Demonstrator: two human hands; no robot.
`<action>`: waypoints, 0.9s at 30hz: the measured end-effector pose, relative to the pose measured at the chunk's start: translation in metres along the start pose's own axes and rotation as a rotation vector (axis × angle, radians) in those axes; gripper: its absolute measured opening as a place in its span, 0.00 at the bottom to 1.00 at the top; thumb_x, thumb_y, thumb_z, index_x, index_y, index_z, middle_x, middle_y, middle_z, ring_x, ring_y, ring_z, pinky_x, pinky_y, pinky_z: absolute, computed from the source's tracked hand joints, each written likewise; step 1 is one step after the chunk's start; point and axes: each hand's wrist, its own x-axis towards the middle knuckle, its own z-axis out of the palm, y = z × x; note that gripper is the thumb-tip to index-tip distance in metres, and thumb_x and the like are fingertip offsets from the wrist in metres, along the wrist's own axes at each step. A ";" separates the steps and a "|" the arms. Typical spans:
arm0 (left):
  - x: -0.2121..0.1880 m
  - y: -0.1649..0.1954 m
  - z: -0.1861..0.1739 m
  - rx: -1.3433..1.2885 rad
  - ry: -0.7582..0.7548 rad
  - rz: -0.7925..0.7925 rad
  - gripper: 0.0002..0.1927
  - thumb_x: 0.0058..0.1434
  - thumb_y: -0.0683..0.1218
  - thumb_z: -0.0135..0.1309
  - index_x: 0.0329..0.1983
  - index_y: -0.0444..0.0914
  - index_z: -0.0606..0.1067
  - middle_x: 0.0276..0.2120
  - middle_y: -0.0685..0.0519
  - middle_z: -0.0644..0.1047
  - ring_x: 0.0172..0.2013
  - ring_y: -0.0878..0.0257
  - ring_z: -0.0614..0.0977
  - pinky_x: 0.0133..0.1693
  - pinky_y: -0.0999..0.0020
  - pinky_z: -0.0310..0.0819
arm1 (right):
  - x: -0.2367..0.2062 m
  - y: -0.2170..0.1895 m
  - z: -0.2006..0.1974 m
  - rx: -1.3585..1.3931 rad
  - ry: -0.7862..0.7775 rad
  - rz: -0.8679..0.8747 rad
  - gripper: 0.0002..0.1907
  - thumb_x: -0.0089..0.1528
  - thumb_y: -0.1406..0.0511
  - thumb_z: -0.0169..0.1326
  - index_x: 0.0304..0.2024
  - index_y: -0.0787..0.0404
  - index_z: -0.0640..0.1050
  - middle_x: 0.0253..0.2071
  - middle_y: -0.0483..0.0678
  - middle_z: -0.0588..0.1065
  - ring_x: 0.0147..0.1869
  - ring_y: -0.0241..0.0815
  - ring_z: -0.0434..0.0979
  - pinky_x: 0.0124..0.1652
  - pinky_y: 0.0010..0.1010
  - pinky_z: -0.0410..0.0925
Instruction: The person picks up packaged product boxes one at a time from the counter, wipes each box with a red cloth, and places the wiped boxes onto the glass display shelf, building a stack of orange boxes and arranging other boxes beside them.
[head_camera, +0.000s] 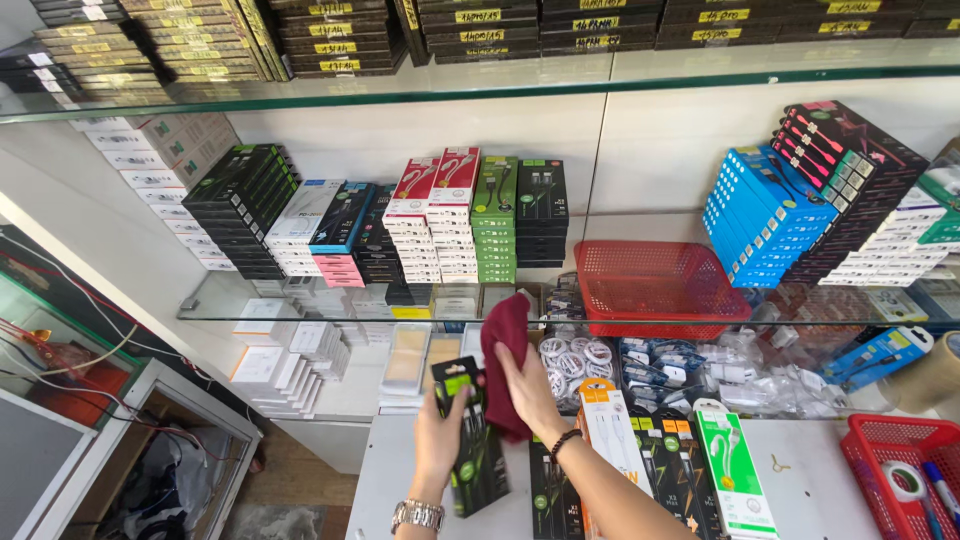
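Note:
My left hand, with a metal watch on the wrist, holds a black and green cable box upright over the white counter. My right hand, with a dark bead bracelet on the wrist, presses a dark red cloth against the top of that box. More black, orange-white and green-white cable boxes lie flat on the counter just right of my arms.
Glass shelves carry stacks of small boxes in black, white, pink, green and blue. A red mesh basket sits on the middle shelf. Another red basket with tape and pens stands at the counter's right. Bagged white cables lie behind the counter.

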 end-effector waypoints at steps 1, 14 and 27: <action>-0.001 0.000 -0.001 0.162 0.011 0.205 0.28 0.61 0.45 0.56 0.63 0.28 0.70 0.44 0.38 0.82 0.46 0.42 0.83 0.43 0.52 0.77 | 0.002 -0.004 0.003 0.176 -0.076 0.054 0.28 0.67 0.51 0.52 0.63 0.59 0.70 0.59 0.56 0.78 0.61 0.52 0.81 0.59 0.37 0.70; -0.020 0.048 -0.028 0.082 0.092 0.159 0.16 0.63 0.45 0.59 0.50 0.30 0.76 0.35 0.47 0.85 0.35 0.64 0.82 0.39 0.65 0.78 | 0.016 0.058 0.040 0.249 0.045 0.050 0.32 0.59 0.61 0.61 0.65 0.59 0.69 0.53 0.54 0.78 0.57 0.51 0.77 0.54 0.39 0.69; 0.024 0.070 -0.005 -0.104 0.076 0.131 0.32 0.64 0.43 0.54 0.71 0.36 0.61 0.52 0.45 0.79 0.46 0.64 0.82 0.45 0.68 0.78 | -0.023 0.036 -0.011 -0.212 -0.453 0.107 0.37 0.65 0.54 0.56 0.73 0.55 0.59 0.69 0.53 0.65 0.72 0.50 0.61 0.64 0.46 0.58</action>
